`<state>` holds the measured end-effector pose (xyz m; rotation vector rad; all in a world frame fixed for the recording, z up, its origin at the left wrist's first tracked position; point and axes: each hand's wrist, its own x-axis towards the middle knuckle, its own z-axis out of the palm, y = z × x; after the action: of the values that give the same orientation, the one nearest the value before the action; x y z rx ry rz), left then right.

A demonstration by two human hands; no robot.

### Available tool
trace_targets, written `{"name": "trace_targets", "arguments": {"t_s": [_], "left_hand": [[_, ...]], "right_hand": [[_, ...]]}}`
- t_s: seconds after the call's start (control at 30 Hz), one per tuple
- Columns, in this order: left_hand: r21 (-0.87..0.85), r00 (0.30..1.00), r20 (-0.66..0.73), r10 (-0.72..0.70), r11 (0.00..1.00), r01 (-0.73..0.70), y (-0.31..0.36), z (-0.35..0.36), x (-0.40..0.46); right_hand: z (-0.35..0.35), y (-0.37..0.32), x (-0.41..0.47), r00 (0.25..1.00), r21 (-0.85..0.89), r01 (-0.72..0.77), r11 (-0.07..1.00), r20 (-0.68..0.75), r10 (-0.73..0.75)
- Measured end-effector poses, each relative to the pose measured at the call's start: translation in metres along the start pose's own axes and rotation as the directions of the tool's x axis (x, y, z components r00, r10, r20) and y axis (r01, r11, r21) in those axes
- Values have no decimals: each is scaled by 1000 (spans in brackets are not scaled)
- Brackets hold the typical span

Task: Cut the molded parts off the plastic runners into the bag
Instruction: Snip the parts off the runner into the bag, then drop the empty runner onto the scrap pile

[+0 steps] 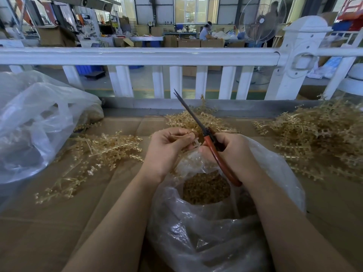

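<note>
Clear plastic bag (212, 228) nearest, mouth open between my forearms, tan cut parts (206, 188) piled inside. Above it, my left hand (167, 150) pinches small runner piece (193, 137) at fingertips. My right hand (233, 152) clenched round red-handled scissors (208, 138), blades nearly together, pointing away. 3 runner heaps on cardboard (49, 222): left (94, 154), centre (186, 118), right (318, 138).

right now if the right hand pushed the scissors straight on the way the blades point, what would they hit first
Probably the white railing. The right hand aims the scissors up and away, over the heap of runners behind the left hand. The tips seem to clear that heap, though depth is unclear.
</note>
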<state>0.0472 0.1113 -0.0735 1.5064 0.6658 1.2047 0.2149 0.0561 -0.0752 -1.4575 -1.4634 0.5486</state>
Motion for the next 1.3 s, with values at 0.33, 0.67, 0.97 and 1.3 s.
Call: {"name": "trace_targets", "arguments": {"t_s": [0.33,0.67,0.97,1.3], "left_hand": [[-164,968,81,-237,955,248,5,-4,-2],[-206,906,216,-365,890,407,9,-1,-5],[-165,909,205,-363,903,398,10,8,-9],[-219,922,247,-297,910,352,10,2,-7]], "right_hand": [[-15,-10,2,974,376,-194,906,-32,222],[-15,-10,1,983,559,-156,814,10,182],[-13,-16,1,972,510,-212,834,19,236],[-10,-8,4,974,509,-154,847,-68,218]]}}
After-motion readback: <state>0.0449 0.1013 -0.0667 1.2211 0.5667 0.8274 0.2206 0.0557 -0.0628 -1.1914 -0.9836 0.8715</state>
